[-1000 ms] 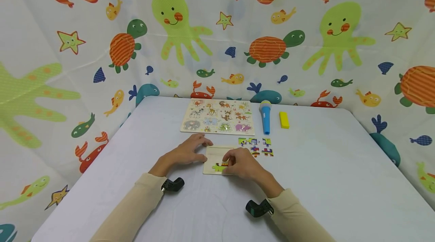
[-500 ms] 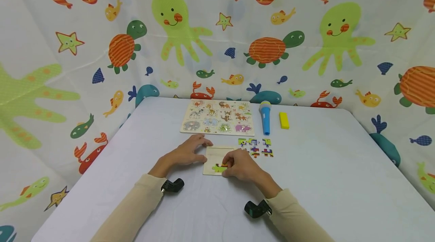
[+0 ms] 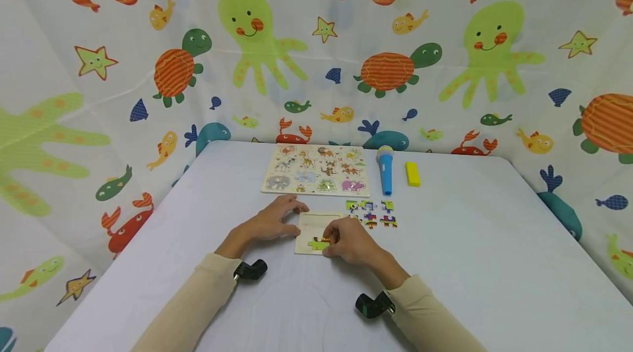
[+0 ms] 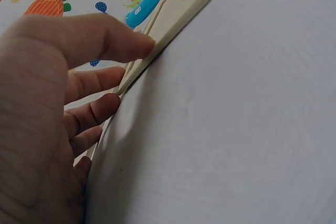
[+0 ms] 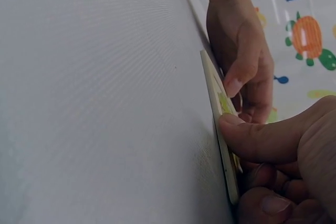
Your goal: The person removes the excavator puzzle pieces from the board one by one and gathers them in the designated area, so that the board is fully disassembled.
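Note:
A small square wooden puzzle tray (image 3: 311, 224) lies on the white tabletop. Green jigsaw pieces (image 3: 316, 244) with red and yellow detail sit along its front part, partly covered by my right hand (image 3: 350, 239). That hand's thumb and curled fingers pinch a jigsaw piece there, its far side hidden. In the right wrist view the right thumb (image 5: 252, 137) lies over the tray's near edge. My left hand (image 3: 273, 219) rests at the tray's left side, thumb and fingertips touching its edge, fingers loosely bent. Several loose jigsaw pieces (image 3: 371, 220) lie just right of the tray.
An animal peg puzzle board (image 3: 316, 169) lies behind the tray. To its right are a blue toy microphone (image 3: 386, 173) and a yellow block (image 3: 412, 174). A sea-animal patterned cloth (image 3: 306, 66) hangs behind the table.
Over the last second the right hand has shifted only slightly over the tray, and the left hand keeps its place. The head view has moved a little.

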### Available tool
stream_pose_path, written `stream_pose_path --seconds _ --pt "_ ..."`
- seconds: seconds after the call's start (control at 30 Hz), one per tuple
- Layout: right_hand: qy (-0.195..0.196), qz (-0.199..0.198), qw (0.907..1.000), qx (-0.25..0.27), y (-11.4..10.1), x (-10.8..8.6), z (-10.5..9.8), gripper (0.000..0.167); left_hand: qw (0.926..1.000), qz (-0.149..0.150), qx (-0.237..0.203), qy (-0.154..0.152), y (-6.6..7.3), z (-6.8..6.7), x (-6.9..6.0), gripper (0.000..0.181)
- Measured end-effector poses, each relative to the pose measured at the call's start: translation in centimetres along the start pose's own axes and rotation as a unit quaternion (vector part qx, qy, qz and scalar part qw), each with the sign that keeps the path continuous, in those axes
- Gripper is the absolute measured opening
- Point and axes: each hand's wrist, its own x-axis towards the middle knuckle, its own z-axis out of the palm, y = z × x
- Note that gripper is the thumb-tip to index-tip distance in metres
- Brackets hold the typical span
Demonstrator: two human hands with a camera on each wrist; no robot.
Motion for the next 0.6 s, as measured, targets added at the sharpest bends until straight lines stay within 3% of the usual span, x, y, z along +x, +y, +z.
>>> stream_pose_path --seconds 0.43,0.6 --pt "0.005 0.017 0.9997 -0.017 -0.48 -0.21 -0.11 0.028 1.0000 -0.003 -0.001 -0.001 -0.13 0.07 0.22 0.051" --pt "0.006 0.002 0.9997 -0.022 -0.61 -0.20 -0.06 0.024 1.0000 0.002 0.000 0.002 -0.24 0.10 0.21 0.050"
